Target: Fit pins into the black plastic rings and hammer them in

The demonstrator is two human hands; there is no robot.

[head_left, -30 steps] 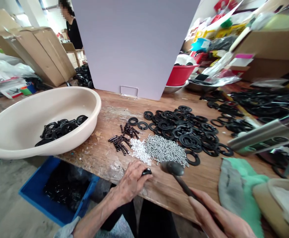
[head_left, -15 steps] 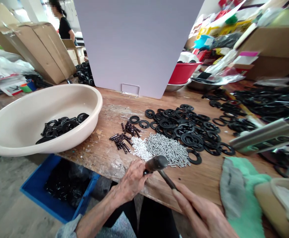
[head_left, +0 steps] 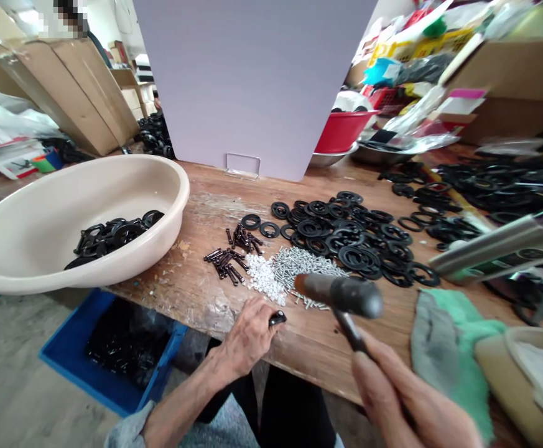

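Note:
My right hand (head_left: 404, 389) is wrapped round the handle of a hammer (head_left: 352, 294), whose dark head is raised above the table with a brownish end toward the left. My left hand (head_left: 247, 339) rests at the table's front edge, its fingers closed on a small shiny black part (head_left: 277, 318); the rest of that part is hidden by the fingers. Just beyond lie white plastic bits (head_left: 265, 277), a heap of silver screws or rivets (head_left: 299, 264) and dark brown pins (head_left: 227, 264). Behind them is a pile of black rings (head_left: 341, 233).
A cream basin (head_left: 173, 205) with black parts stands at the left. Below it on the floor is a blue crate (head_left: 70, 348). A lilac panel (head_left: 257, 81) stands upright at the back. At the right lie a green-grey cloth (head_left: 439, 342), a beige container (head_left: 514, 367) and more black parts (head_left: 499, 186).
My right hand has lifted the hammer up and to the right, away from the black part. My left hand has stayed nearly in place. The person in the background has moved left.

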